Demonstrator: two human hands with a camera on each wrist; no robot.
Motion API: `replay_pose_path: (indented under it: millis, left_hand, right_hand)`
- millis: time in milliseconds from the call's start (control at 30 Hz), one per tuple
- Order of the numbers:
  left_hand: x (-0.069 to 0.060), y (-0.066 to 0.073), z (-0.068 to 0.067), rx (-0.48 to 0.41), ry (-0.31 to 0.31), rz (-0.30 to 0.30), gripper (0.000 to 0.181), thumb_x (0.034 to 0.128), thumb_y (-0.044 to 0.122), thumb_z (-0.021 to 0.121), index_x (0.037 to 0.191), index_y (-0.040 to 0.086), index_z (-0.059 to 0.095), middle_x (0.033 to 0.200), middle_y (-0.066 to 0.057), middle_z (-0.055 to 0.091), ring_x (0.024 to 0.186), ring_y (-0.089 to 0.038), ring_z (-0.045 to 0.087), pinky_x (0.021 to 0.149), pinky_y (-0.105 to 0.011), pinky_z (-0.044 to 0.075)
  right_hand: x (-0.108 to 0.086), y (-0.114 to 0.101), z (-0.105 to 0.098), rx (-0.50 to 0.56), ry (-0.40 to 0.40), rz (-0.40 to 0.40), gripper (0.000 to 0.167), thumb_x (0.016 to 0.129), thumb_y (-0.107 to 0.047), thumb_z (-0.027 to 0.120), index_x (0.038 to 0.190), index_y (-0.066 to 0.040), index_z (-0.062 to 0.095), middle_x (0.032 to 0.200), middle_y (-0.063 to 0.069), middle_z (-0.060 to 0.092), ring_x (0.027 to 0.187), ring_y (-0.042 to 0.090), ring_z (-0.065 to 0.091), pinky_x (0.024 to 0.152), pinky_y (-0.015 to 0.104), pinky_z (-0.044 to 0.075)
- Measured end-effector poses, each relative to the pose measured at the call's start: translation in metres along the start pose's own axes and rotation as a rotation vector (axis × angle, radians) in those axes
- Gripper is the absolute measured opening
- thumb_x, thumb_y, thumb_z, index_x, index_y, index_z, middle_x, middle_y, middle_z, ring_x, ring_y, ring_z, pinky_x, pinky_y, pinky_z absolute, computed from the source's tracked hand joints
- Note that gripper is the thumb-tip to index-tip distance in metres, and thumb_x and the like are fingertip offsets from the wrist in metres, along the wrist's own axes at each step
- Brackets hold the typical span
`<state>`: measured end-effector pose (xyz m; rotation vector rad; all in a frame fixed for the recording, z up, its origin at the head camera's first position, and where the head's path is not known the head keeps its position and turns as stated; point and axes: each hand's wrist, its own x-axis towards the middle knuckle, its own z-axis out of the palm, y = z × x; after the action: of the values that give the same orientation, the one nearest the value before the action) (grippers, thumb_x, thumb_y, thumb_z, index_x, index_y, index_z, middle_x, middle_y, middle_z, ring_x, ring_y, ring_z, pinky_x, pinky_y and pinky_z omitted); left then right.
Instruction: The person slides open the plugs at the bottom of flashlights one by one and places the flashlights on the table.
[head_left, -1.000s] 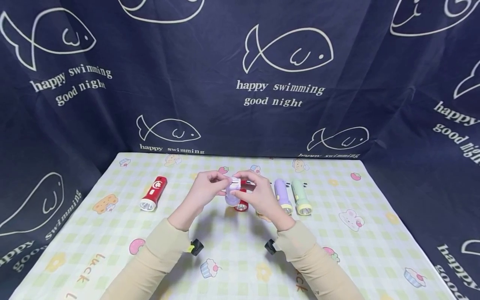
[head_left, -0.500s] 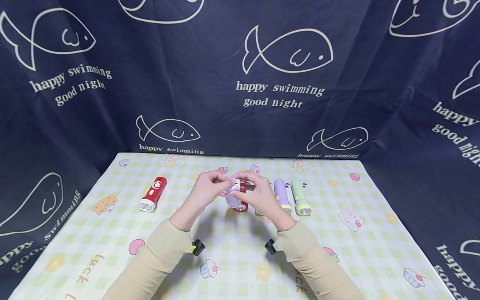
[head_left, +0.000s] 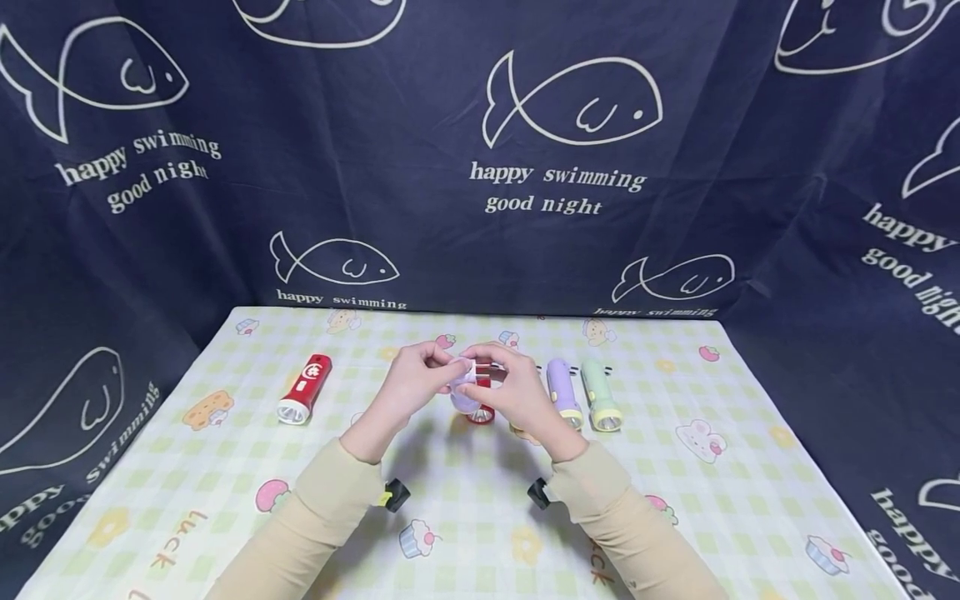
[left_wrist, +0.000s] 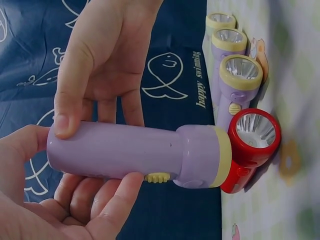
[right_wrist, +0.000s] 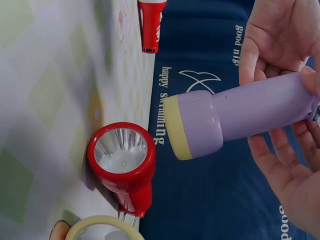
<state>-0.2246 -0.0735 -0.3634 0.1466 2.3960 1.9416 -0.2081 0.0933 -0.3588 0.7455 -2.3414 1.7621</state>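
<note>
Both hands hold a purple flashlight [left_wrist: 120,150] above the table, its yellow-rimmed head pointing down. My left hand [head_left: 412,382] grips its tail end; in the left wrist view a finger lies beside the yellow switch [left_wrist: 157,177]. Opposite it, my right hand [head_left: 519,387] pinches the same body, its thumb pressing near the tail in the left wrist view. Metal plug prongs [head_left: 483,368] stick out from the flashlight's side toward the right hand. Just behind the hands is a red flashlight [right_wrist: 125,155], partly hidden in the head view.
Another red flashlight [head_left: 306,389] with a white rim lies at the left. To the right lie a purple flashlight [head_left: 562,387] and a green one [head_left: 600,396]; another purple one [left_wrist: 240,75] is mostly behind the right hand. A dark fish-print cloth [head_left: 450,267] hangs behind the table.
The prongs on the held flashlight lay flat one second ago and now stand out toward the right. The hands have barely moved, and the other flashlights lie where they were.
</note>
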Motion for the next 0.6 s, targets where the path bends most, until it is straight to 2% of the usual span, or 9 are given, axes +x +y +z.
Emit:
replay_pose_path:
  millis: [167, 333, 467, 600]
  left_hand:
    - [-0.0006, 0.0013, 0.0004, 0.037, 0.011, 0.025, 0.021, 0.0808, 0.02, 0.072, 0.085, 0.001, 0.065, 0.077, -0.006, 0.065, 0.068, -0.012, 0.06, 0.066, -0.029, 0.057]
    - [-0.0001, -0.0001, 0.0006, 0.009, 0.011, 0.023, 0.023, 0.082, 0.02, 0.072, 0.088, 0.0, 0.066, 0.083, -0.009, 0.066, 0.071, -0.012, 0.061, 0.068, -0.032, 0.058]
    - [0.0009, -0.0018, 0.0014, -0.062, -0.013, 0.024, 0.025, 0.0859, 0.02, 0.069, 0.096, -0.003, 0.065, 0.098, -0.013, 0.065, 0.084, -0.016, 0.064, 0.073, -0.033, 0.059]
    - [0.0007, -0.0047, 0.0011, -0.12, -0.04, 0.054, 0.028, 0.0893, 0.019, 0.064, 0.104, -0.005, 0.064, 0.121, -0.017, 0.059, 0.107, -0.023, 0.061, 0.078, -0.034, 0.058]
  right_hand:
    - [0.0015, 0.0014, -0.0007, -0.012, 0.019, -0.015, 0.035, 0.074, 0.002, 0.076, 0.107, 0.004, 0.064, 0.106, 0.017, 0.065, 0.097, 0.028, 0.063, 0.087, 0.036, 0.055]
    - [0.0019, 0.0016, -0.0022, -0.028, 0.017, -0.01, 0.036, 0.075, 0.001, 0.076, 0.108, 0.004, 0.063, 0.106, 0.017, 0.065, 0.095, 0.028, 0.065, 0.085, 0.033, 0.055]
    - [0.0025, 0.0013, -0.005, -0.01, 0.038, -0.008, 0.036, 0.075, 0.001, 0.076, 0.108, 0.005, 0.063, 0.105, 0.021, 0.065, 0.093, 0.034, 0.065, 0.083, 0.04, 0.056]
    - [0.0034, 0.0009, -0.0082, 0.022, 0.064, 0.005, 0.037, 0.075, 0.002, 0.076, 0.109, 0.007, 0.062, 0.105, 0.022, 0.064, 0.093, 0.035, 0.065, 0.081, 0.041, 0.056]
